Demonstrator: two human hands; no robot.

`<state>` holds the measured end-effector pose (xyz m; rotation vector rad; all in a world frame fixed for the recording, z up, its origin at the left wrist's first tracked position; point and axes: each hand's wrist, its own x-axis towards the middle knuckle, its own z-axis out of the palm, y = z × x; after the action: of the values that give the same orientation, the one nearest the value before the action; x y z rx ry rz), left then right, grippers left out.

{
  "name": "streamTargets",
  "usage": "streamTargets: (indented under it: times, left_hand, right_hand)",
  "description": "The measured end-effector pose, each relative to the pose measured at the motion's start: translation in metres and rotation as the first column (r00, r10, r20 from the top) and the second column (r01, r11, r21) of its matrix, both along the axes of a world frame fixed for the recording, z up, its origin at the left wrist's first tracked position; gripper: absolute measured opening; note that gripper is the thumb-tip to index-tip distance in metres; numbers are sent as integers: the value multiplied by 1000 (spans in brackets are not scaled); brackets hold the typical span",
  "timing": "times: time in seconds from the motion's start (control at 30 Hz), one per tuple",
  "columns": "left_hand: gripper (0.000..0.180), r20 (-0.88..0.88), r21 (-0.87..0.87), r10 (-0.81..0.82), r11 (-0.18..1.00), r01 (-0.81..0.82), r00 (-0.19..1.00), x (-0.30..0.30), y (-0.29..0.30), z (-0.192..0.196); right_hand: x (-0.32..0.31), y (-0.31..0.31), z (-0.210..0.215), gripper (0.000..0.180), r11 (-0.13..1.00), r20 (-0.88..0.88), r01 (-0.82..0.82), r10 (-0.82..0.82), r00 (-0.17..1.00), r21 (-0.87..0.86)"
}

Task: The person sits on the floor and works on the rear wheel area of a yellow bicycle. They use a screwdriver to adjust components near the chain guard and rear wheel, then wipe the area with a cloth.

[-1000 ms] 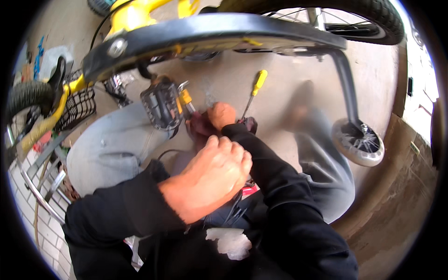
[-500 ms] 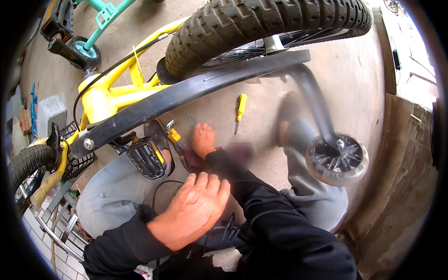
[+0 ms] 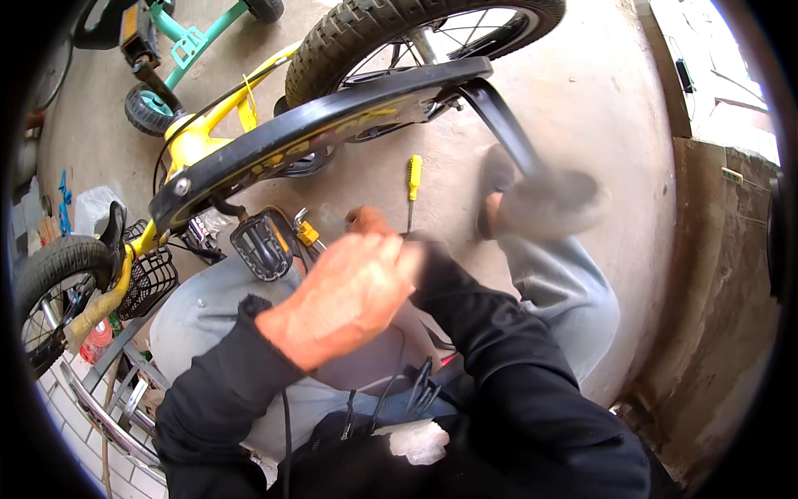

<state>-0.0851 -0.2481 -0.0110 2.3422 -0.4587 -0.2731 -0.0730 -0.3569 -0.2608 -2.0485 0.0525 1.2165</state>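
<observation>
My left hand [image 3: 345,295] is in the middle of the view, blurred, back up, with its fingers bent over my right wrist. Only a small part of my right hand [image 3: 367,219] shows beyond it, close to the floor beside the black pedal [image 3: 261,246] of a yellow child's bicycle [image 3: 193,143]. What either hand holds is hidden. A screwdriver with a yellow handle [image 3: 413,178] lies on the concrete floor just past my right hand. The bicycle's black curved bar [image 3: 332,116] crosses above my hands, and a blurred training wheel [image 3: 550,200] hangs at its right end.
The knobbly rear tyre [image 3: 374,29] stands at the top. A teal child's bicycle [image 3: 187,46] is at the top left. A black wire basket [image 3: 148,281] and front wheel [image 3: 46,274] are at the left. A low concrete step [image 3: 715,274] runs along the right.
My left hand has moved up and forward over my right wrist. The bicycle's bar and training wheel have shifted up in the picture, and the wheel is now blurred.
</observation>
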Motion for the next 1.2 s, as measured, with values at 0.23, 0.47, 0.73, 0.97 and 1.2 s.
streamTargets:
  times: [0.23,0.47,0.73,0.97,1.2]
  left_hand:
    - [24,507,-195,555,819,-539,659,42,45,42]
    - [45,603,44,646,559,-828,468,69,93,6]
    - [48,335,432,593,594,-678,732,79,84,8]
    - [43,413,382,583,587,-714,700,76,78,7]
    - [41,399,378,617,563,-734,679,77,74,10]
  right_hand:
    - [79,-70,50,26,766,-260,543,-478,839,344]
    - [86,-91,112,21,364,-466,719,-573,674,592]
    - [95,-67,110,23,268,-509,703,-530,679,659]
    - [99,-52,102,25,215,-522,696,-521,675,685]
    - [102,-32,104,26,268,-388,638,-607,694,722]
